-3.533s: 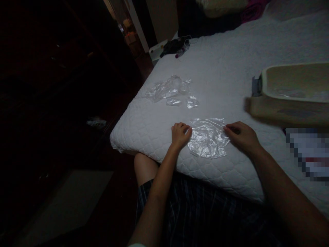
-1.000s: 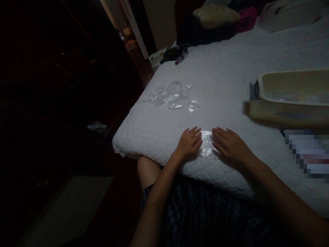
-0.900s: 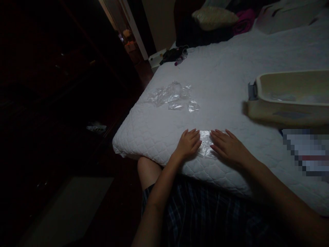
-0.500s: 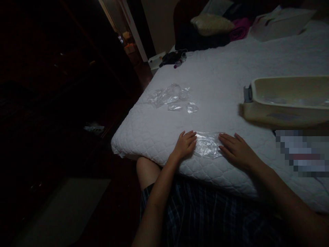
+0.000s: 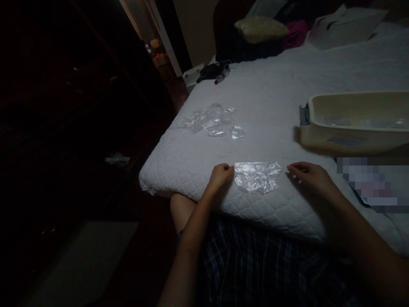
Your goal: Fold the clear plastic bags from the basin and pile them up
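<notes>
A clear, crinkled plastic bag (image 5: pixel 257 177) lies flat on the white quilted bed (image 5: pixel 271 145) near its front edge. My left hand (image 5: pixel 222 174) pinches the bag's left edge between thumb and fingers. To the right of the bag, apart from it, my right hand (image 5: pixel 308 175) is raised slightly, with its thumb and fingertips brought together; whether anything tiny is between them cannot be made out. More clear plastic bags (image 5: pixel 212 119) lie in a loose pile farther back on the bed.
A cream plastic bin (image 5: pixel 351 138) with a grey latch stands at the right, clear plastic inside it. Farther back are a pillow (image 5: pixel 262 29), a magenta cloth (image 5: pixel 294 35), a white box (image 5: pixel 347 30) and dark items (image 5: pixel 212 72) by the bed's edge.
Both hands lay flat with fingers spread on the bag's sides. Now my left hand pinches its left edge, and my right hand has lifted off and moved right, fingers drawn together.
</notes>
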`<state>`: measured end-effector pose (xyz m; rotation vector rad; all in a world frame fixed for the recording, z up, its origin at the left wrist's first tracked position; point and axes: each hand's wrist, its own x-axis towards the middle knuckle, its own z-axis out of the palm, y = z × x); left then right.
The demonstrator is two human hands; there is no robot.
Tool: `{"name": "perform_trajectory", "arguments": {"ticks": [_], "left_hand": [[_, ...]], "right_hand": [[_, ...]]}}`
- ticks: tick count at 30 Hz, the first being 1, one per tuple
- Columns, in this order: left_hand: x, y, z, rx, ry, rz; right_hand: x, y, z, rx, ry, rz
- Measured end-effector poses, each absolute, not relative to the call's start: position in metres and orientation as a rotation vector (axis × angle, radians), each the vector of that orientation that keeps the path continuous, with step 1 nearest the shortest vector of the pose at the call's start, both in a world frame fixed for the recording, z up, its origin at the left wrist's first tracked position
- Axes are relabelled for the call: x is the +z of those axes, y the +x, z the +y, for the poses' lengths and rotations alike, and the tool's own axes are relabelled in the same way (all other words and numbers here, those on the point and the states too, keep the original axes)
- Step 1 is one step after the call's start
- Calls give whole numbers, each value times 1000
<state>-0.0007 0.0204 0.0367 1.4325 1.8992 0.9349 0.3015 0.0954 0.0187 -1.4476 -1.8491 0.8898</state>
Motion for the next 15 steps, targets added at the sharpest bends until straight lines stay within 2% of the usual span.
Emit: {"name": "perform_trajectory", "arguments": {"ticks": [3,9,15], "left_hand": [[31,-5,20,843,1270,1792],[12,-2,26,993,1135,1656],[8,0,26,1147,919,1472]], "right_hand": [[17,296,96,1010,-1596,-1863],[14,275,93,1008,-1618,-1758],[16,262,89,1527,-1465,-1307]]}}
